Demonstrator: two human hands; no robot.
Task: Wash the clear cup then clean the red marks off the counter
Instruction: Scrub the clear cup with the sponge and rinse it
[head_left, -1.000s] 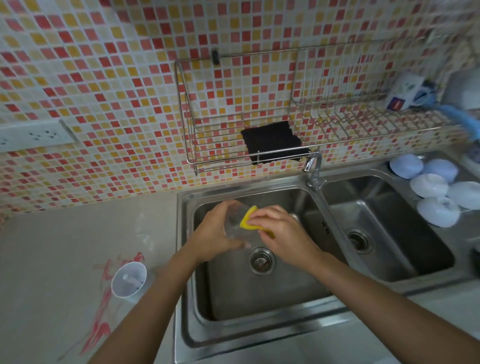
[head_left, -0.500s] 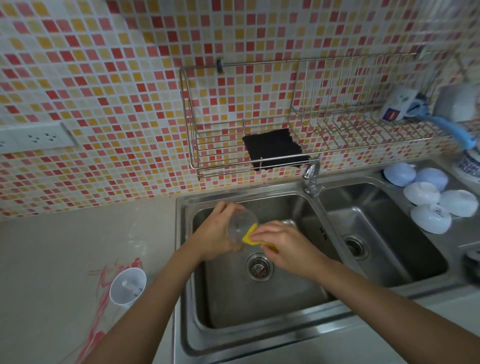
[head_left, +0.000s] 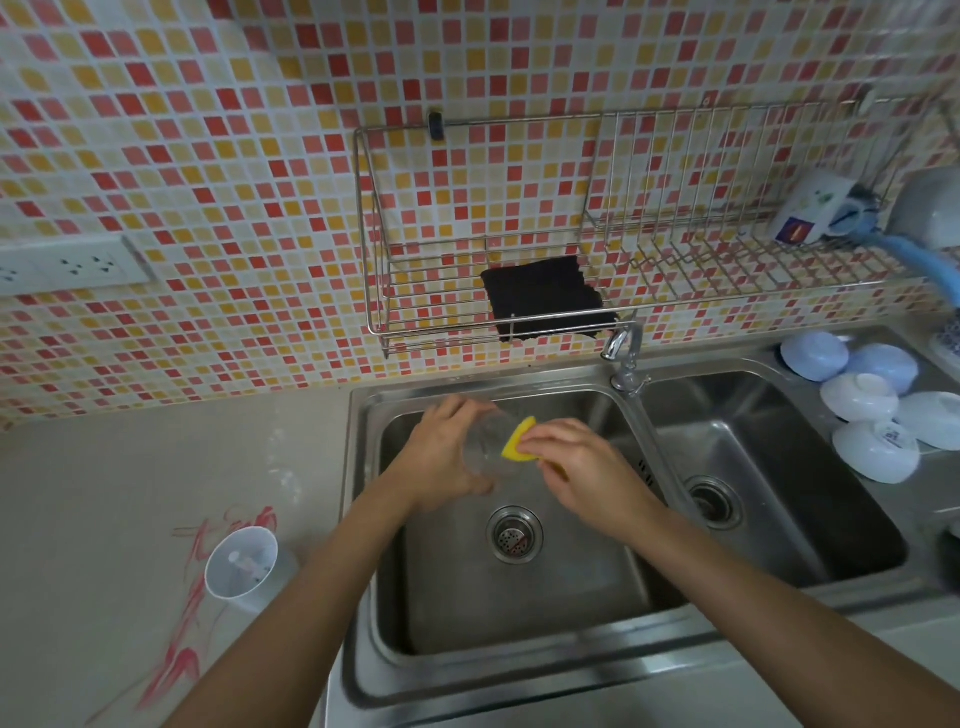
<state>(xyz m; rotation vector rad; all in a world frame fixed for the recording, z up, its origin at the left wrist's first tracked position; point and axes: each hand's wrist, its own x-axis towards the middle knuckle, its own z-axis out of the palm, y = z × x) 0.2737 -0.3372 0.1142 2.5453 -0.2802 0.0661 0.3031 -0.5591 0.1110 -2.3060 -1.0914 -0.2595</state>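
Step 1 of 2 is in hand: washing the cup (head_left: 491, 451). The left hand (head_left: 444, 451) is wrapped around the cup and holds it tilted over the left basin of the sink (head_left: 363, 519), above and just left of the drain (head_left: 514, 535). The right hand (head_left: 587, 467) is closed on a yellow sponge (head_left: 519, 441), which is pressed against the cup at its mouth end; how far the sponge reaches inside cannot be told through the clear wall. No water is seen running from the tap (head_left: 623, 353). Judgement: the scrub is under way, and the next move calls for a rinse, so 1 hand must free itself to open the tap while the other keeps the wet cup from slipping. Step 2 is not yet begun: the red marks (head_left: 182, 649) lie on the table (head_left: 130, 467) left of the sink, around and under a white cup (head_left: 244, 566) that stands upright among them; that cup will likely need shifting to reach every mark. The table is pale and smooth. Behind it is a mosaic wall of red, yellow and white tiles with a socket strip (head_left: 67, 265) at left and a wire rack (head_left: 597, 234) holding a black cloth (head_left: 545, 296). White bowls (head_left: 862, 415) lie upturned right of the second basin.
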